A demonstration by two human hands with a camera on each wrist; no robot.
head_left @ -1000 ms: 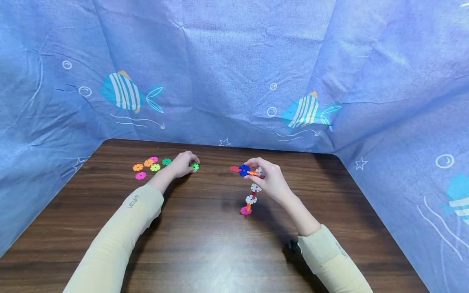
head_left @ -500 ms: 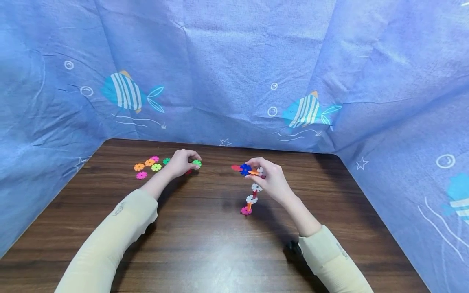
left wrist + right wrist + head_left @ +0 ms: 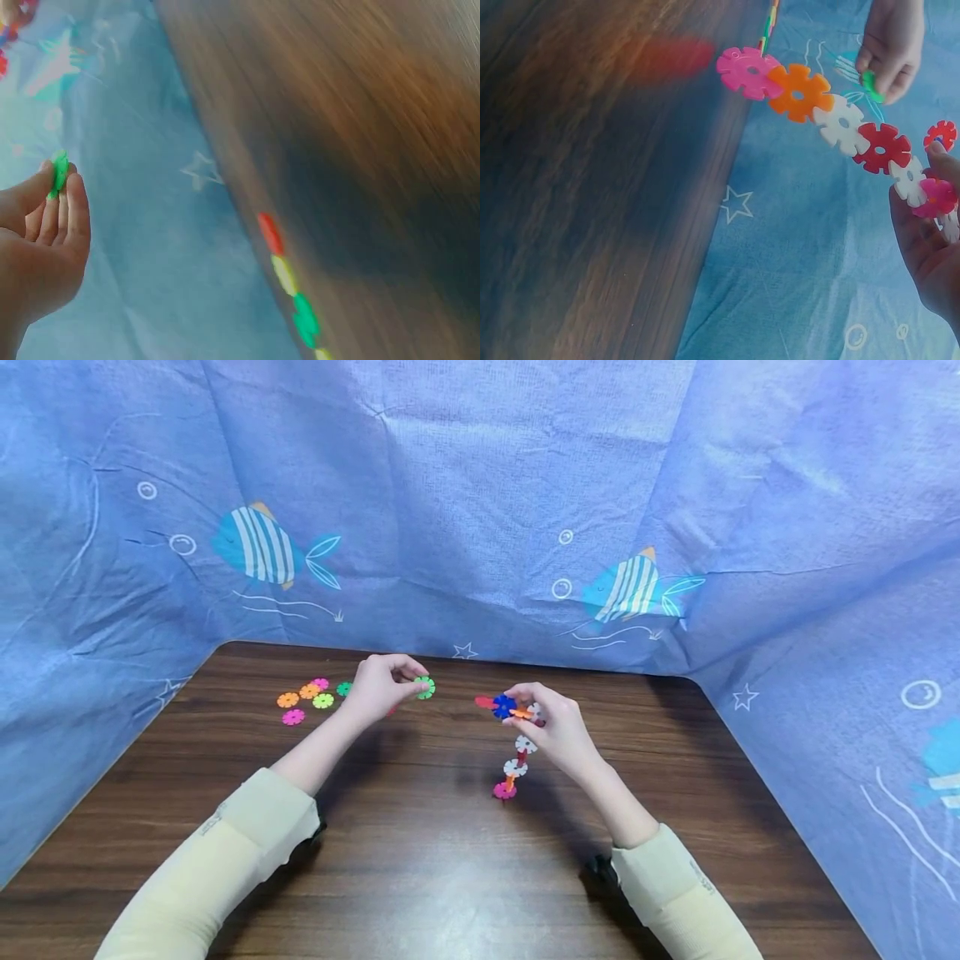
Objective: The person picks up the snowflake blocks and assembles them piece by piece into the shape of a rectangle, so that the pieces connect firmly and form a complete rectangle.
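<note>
My left hand (image 3: 378, 689) pinches a bright green notched flower-shaped plastic disc (image 3: 425, 687) between thumb and fingertips, above the table. In the left wrist view that green disc (image 3: 60, 172) appears edge-on. To its right my right hand (image 3: 557, 724) grips a chain of interlocked discs near its upper end. A blue disc (image 3: 504, 707) and a red disc (image 3: 485, 702) stick out leftward from those fingers. Below hang white, red and orange discs, with a pink disc (image 3: 505, 791) lowest. The right wrist view shows the chain's orange disc (image 3: 799, 92); my right fingers hide some links.
Several loose discs, among them an orange disc (image 3: 288, 700), a pink disc (image 3: 293, 717) and a yellow-green disc (image 3: 323, 701), lie at the table's (image 3: 420, 860) back left. A red disc is partly hidden beneath my left hand. Blue fish-print cloth (image 3: 480, 510) hangs behind.
My left hand has lifted the green disc off the table and moved it rightward, toward the chain. A red disc came into view under that hand. My right hand stays nearly still.
</note>
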